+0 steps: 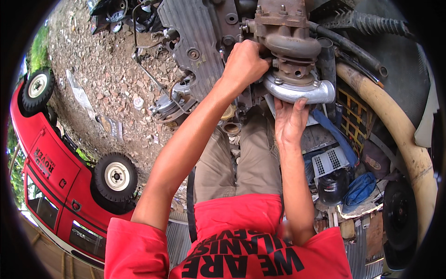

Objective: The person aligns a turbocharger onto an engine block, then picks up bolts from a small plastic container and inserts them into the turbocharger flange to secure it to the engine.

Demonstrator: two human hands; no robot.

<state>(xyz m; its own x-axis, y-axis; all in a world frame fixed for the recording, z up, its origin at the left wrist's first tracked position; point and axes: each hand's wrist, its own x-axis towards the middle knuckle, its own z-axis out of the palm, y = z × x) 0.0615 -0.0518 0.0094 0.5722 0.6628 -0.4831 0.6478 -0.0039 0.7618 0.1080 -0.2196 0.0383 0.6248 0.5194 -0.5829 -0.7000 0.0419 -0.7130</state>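
A turbocharger stands upright at the side of an engine, with a rusty brown casing above and a silver housing below. My left hand is closed in a fist against the turbocharger's left side, next to the engine; what its fingers grip is hidden. From below, my right hand holds the silver housing, its thumb and fingertips against the underside. Left of both hands lies the engine's ribbed grey cover. Bolts show around the silver housing's upper rim.
A red vehicle with black tyres stands at left on stony ground. A thick bamboo pole curves down the right side. Near it lie a yellow crate, a white plastic basket and blue cloth.
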